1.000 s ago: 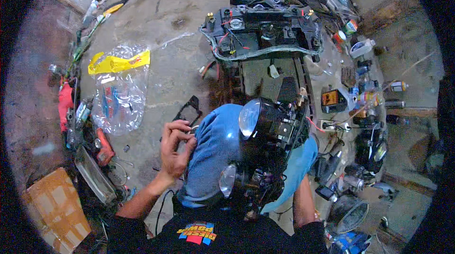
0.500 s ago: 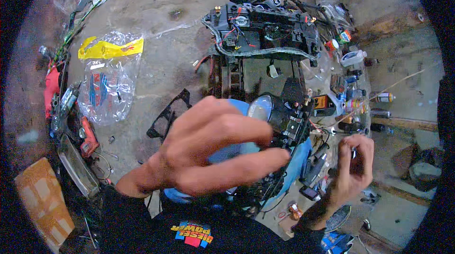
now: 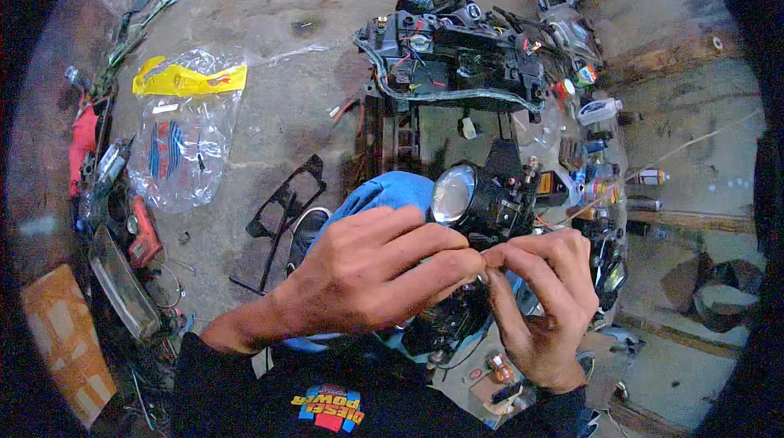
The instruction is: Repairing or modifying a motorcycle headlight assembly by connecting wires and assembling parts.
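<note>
My left hand (image 3: 384,271) and my right hand (image 3: 547,295) meet fingertip to fingertip over my lap, both closed in a pinch. Only a tiny pale glint shows between them, so I cannot make out what they hold. Just beyond the fingertips is a black headlight assembly (image 3: 510,213) with a round clear lens (image 3: 453,193). It rests by my blue-clad knee (image 3: 392,189), and its lower part is partly hidden by my hands.
A large black headlight housing (image 3: 465,62) with loose wires stands ahead on a dark frame. At left lie a clear plastic bag (image 3: 184,156), a red heat gun (image 3: 144,234) and a black bracket (image 3: 290,193). Several bottles, including a white one (image 3: 600,111), line the right side.
My right hand has moved left and inward to meet my left hand. The left hand, blurred before, has lowered slightly and steadied. The headlight assembly at my knee has tilted slightly.
</note>
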`<state>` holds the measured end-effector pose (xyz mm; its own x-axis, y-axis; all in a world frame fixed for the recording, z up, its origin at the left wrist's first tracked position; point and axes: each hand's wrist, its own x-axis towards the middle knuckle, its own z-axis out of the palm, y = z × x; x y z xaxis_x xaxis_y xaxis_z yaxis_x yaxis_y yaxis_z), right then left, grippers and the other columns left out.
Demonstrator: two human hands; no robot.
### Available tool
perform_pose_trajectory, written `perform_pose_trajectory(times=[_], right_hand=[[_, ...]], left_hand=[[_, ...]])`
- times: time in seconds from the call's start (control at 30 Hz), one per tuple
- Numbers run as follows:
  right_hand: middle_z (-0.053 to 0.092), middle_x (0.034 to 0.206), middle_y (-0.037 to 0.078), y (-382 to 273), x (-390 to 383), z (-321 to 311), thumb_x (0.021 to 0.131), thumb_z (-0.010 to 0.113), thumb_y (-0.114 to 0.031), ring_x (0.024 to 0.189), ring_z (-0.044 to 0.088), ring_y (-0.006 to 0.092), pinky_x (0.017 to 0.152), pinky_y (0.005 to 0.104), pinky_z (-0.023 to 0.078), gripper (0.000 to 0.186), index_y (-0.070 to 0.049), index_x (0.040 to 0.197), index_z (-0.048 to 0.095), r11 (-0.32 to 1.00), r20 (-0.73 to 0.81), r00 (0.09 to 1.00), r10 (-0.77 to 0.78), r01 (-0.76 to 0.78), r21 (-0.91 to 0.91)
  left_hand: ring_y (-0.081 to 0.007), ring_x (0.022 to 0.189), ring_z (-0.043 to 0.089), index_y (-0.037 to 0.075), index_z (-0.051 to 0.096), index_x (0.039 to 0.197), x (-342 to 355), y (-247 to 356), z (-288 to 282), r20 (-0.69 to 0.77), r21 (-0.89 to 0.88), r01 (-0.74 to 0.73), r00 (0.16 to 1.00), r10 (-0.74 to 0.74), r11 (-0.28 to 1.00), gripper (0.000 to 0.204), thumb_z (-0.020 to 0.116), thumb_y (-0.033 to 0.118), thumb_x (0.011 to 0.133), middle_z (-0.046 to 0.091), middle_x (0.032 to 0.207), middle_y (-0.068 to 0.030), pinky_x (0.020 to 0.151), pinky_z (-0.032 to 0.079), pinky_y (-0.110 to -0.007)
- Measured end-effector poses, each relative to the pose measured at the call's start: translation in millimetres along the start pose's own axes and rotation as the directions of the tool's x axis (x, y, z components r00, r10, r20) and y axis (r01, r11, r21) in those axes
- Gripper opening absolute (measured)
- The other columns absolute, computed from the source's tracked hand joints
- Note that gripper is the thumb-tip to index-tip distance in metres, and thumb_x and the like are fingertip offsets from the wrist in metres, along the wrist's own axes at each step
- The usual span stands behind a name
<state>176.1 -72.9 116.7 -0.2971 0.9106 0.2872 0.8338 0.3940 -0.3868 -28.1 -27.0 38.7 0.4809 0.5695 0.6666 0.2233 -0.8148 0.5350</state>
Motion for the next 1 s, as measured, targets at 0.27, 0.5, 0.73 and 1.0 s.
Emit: perform_pose_trajectory(times=[0.27,0.5,0.73,1.0], right_hand=[[0.073,0.091,0.007,2,-6,-3,0.077,0.085,-0.006,0.083,0.065,0.0243,0.079,0.0376,0.045,0.021,-0.006,0.096,0.076,0.983,-0.036,0.987,0.155,-0.150,0.104],[0.073,0.092,0.008,14,-20,-7,0.077,0.084,-0.003,0.082,0.064,0.0245,0.077,0.0363,0.045,0.024,-0.006,0.099,0.078,0.988,-0.065,0.986,0.154,-0.154,-0.002],[0.070,0.093,0.008,12,-25,-1,0.076,0.082,0.001,0.082,0.061,0.0243,0.076,0.0354,0.045,0.026,-0.006,0.101,0.079,0.984,-0.057,0.983,0.175,-0.176,-0.015],[0.060,0.092,0.010,-9,-16,-5,0.074,0.082,-0.003,0.089,0.059,0.0249,0.080,0.0351,0.046,0.023,-0.005,0.097,0.079,0.926,-0.020,0.926,0.377,-0.377,-0.008]], left_hand=[[-0.0210,0.076,0.058,0.010,0.072,0.097,-8,0,9,-0.082,0.045,0.104,0.992,-0.100,0.994,0.020,0.082,0.013,0.080,0.065,0.094,-0.0022,0.065,0.051,-0.034],[-0.0237,0.080,0.051,0.021,0.076,0.092,-6,2,15,-0.113,0.134,0.225,0.971,-0.210,0.965,0.031,0.093,0.016,0.067,0.055,0.086,-0.0005,0.068,0.043,-0.037],[-0.0237,0.081,0.049,0.018,0.071,0.086,-4,6,23,-0.141,0.149,0.296,0.951,-0.276,0.943,0.023,0.089,0.022,0.074,0.052,0.084,-0.0004,0.071,0.036,-0.040],[-0.0229,0.083,0.047,0.017,0.068,0.085,-1,3,24,-0.103,0.152,0.292,0.955,-0.279,0.944,0.022,0.086,0.028,0.078,0.050,0.085,0.0000,0.072,0.032,-0.042]])
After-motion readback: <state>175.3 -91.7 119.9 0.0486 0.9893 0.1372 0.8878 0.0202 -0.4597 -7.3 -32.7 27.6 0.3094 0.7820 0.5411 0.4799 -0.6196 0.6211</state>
